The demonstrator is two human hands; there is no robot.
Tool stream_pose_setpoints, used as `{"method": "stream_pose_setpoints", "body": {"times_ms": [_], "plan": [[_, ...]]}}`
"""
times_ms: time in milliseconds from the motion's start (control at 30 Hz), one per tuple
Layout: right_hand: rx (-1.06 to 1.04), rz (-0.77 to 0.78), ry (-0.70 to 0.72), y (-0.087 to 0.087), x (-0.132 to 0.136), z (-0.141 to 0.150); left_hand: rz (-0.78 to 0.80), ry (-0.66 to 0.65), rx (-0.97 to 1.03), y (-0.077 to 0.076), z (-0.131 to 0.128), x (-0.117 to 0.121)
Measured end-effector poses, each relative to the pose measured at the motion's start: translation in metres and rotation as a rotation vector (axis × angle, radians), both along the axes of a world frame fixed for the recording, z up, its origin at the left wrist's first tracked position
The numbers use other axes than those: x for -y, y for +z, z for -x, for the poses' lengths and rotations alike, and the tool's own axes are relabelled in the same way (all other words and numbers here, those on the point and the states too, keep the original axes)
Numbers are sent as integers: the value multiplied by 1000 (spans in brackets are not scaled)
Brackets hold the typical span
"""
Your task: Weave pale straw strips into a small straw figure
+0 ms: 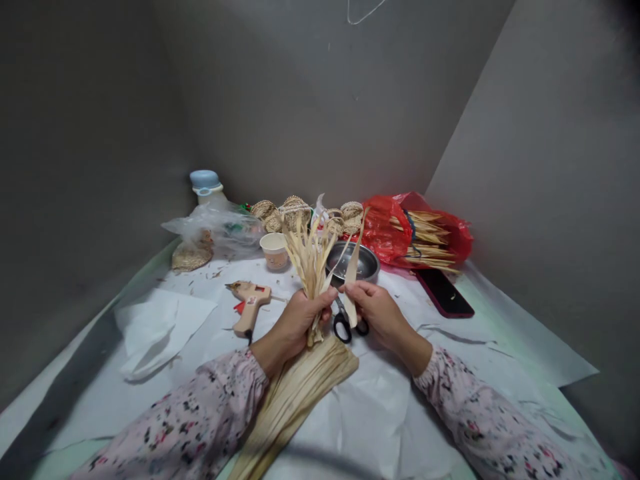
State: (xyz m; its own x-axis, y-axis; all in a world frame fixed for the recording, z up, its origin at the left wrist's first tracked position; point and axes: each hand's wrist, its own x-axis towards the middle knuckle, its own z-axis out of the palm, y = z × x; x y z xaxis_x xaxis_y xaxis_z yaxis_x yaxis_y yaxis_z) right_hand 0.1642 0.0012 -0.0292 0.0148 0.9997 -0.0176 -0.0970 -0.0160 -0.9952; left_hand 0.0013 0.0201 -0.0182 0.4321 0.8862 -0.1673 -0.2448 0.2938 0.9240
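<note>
My left hand (303, 318) is closed around a bunch of dried corn husk strips (309, 260), whose split ends fan upward. Between the thumb and fingers of my right hand (376, 310) is a single pale husk strip (352, 270), held upright. The two hands are close together, nearly touching. Scissors with black handles (343, 329) lie under and between them, partly hidden by the strip and my right hand. Below my left wrist rests a larger bundle of flat dried husks (310, 393). Behind my hands stands a metal bowl (367, 261).
A glue gun (253, 305) and a paper cup (274, 251) are to the left. Several woven straw pieces (295, 210) line the back near a clear plastic bag (220, 223) and a blue-lidded bottle (205, 183). At right are a red bag (385, 230) of husks and a phone (445, 293).
</note>
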Motion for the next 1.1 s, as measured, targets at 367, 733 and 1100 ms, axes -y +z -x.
{"method": "stream_pose_setpoints", "body": {"times_ms": [367, 733, 1100], "plan": [[25, -29, 115, 9, 7, 12, -68, 7, -111, -7, -2, 1], [83, -10, 59, 2, 4, 12, -57, 21, -97, -7, -3, 2], [249, -24, 16, 0, 3, 10, -118, 25, -157, -8, -4, 4]]}}
